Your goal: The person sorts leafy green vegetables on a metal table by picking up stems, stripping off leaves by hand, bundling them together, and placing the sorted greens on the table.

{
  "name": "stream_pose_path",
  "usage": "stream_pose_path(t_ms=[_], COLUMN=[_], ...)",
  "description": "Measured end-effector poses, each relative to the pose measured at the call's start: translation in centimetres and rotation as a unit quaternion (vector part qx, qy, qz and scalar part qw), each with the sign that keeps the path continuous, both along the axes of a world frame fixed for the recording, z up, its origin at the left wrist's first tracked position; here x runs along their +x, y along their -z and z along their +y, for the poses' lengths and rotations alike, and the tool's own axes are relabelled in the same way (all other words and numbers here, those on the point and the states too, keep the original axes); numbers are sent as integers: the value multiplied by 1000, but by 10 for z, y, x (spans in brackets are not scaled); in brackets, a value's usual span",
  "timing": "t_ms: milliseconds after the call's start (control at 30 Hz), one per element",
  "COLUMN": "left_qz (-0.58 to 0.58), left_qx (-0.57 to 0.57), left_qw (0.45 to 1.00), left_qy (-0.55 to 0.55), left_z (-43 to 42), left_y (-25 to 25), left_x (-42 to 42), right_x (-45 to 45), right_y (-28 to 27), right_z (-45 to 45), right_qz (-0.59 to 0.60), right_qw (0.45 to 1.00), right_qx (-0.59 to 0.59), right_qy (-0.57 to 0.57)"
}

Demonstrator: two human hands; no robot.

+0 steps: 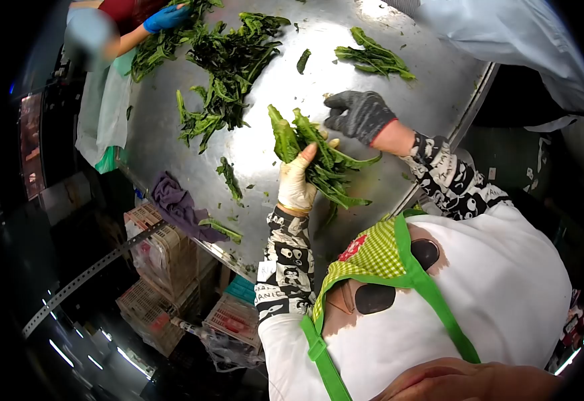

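Note:
A bunch of leafy greens (332, 170) with thick pale stalks is gripped in my left hand (297, 182), which wears a pale glove with bare fingertips. Its stalk ends point up and away from me, and the leaves trail to the lower right. Just beyond the bunch, my right hand (362, 117) in a dark grey glove is curled closed above the metal table (292, 80). Whatever its fingers may hold is hidden, though a tiny pale bit shows by the fingertips.
A large pile of greens (228, 73) lies at the far left, beside a co-worker's blue-gloved hand (166, 18). Another small bunch (375, 57) rests at the back right. A purple cloth (178, 204) drapes over the near-left edge, above stacked crates (161, 250). Another person's light-blue sleeve (505, 40) is at right.

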State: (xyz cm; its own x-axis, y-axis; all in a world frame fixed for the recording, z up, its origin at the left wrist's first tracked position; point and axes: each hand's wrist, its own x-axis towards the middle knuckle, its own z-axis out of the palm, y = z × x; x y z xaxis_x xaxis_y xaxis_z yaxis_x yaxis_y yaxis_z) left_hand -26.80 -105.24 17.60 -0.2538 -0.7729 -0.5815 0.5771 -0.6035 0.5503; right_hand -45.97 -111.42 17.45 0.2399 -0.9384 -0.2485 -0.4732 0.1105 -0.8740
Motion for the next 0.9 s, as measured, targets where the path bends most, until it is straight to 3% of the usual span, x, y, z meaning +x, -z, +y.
stream_pose_path(t_ms=[167, 233, 267, 367, 400, 500, 600, 700, 800, 900], left_qz=[-35, -75, -95, -139, -155, -175, -159, -153, -173, -272], left_qx=[0, -23, -33, -33, -39, -46, -59, -39, -34, -94], left_qw=[999, 997, 995, 988, 985, 979, 979, 978, 979, 947], left_qy=[-26, -5, 6, 53, 65, 93, 111, 135, 99, 144], left_z=[7, 6, 6, 8, 7, 5, 5, 6, 8, 7], left_y=[-1, 0, 1, 13, 14, 14, 2, 1, 5, 17], left_x=[-19, -19, -19, -11, -10, -9, -15, -15, -13, -6], right_x=[12, 9, 9, 5, 5, -4, -7, -6, 0, -10], right_y=[6, 3, 14, 27, 25, 24, 57, 59, 58, 36], right_z=[6, 4, 5, 9, 11, 12, 19, 23, 21, 25], right_qz=[-36, -69, -55, -54, -32, 4, 70, 195, 137, -36], right_qw=[998, 997, 995, 994, 996, 993, 941, 910, 987, 991], right_qx=[-58, -30, -89, -96, -66, -122, -323, -346, -86, -83], right_qy=[-11, 9, 2, 24, 57, 9, -72, -123, 13, 102])
